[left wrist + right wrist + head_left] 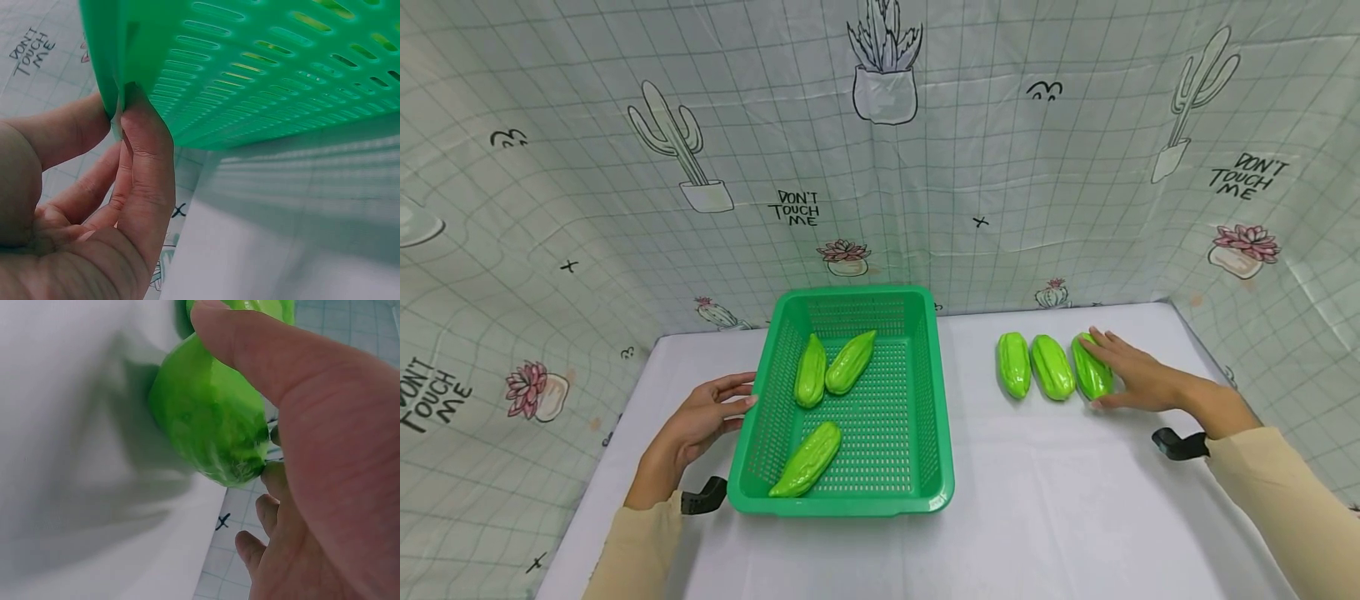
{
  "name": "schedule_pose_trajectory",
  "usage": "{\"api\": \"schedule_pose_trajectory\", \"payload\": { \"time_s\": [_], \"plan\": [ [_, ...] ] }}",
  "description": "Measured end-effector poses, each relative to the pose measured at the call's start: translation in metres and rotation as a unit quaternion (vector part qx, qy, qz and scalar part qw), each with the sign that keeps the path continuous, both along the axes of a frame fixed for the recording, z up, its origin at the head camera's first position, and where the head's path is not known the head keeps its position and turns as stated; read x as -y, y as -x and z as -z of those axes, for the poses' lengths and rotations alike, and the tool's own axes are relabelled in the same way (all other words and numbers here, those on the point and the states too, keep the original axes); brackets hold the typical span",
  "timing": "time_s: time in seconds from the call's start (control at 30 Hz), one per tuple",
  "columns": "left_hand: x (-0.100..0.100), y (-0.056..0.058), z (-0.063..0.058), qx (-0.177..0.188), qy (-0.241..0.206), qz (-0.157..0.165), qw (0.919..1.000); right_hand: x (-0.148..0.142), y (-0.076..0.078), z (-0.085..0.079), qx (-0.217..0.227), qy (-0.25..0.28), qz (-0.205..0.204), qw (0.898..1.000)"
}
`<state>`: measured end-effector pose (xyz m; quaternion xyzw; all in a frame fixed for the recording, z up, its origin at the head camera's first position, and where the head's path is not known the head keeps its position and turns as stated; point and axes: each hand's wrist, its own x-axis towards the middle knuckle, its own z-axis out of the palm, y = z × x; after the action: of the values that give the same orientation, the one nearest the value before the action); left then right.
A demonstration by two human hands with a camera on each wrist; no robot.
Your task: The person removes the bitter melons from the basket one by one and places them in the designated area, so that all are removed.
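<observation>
My left hand holds the left rim of a green plastic basket, thumb and index finger pinching its edge in the left wrist view. Inside the basket lie three bright green bitter melons: one at the back left, another beside it, a third near the front. My right hand is at the rightmost bitter melon of a row of three on the table. Its thumb and fingers extend about that melon, touching it. The right wrist view shows this melon close up, partly covered by the thumb.
Left of the touched melon lie the middle bitter melon and the left one. A white cloth covers the table. A grid-patterned curtain with cactus drawings hangs behind the table and along both sides.
</observation>
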<state>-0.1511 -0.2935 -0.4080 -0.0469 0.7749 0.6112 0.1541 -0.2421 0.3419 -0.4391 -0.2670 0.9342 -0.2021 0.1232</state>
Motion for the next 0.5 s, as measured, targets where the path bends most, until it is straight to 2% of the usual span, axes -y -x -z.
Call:
{"api": "schedule_pose_trajectory", "payload": {
  "time_s": [0.5],
  "plan": [
    [-0.0001,0.0003,0.0002,0.000,0.001,0.001,1.0000,-0.0003,-0.0038,-0.0032,0.006,-0.005,0.010,1.000]
  ]
}}
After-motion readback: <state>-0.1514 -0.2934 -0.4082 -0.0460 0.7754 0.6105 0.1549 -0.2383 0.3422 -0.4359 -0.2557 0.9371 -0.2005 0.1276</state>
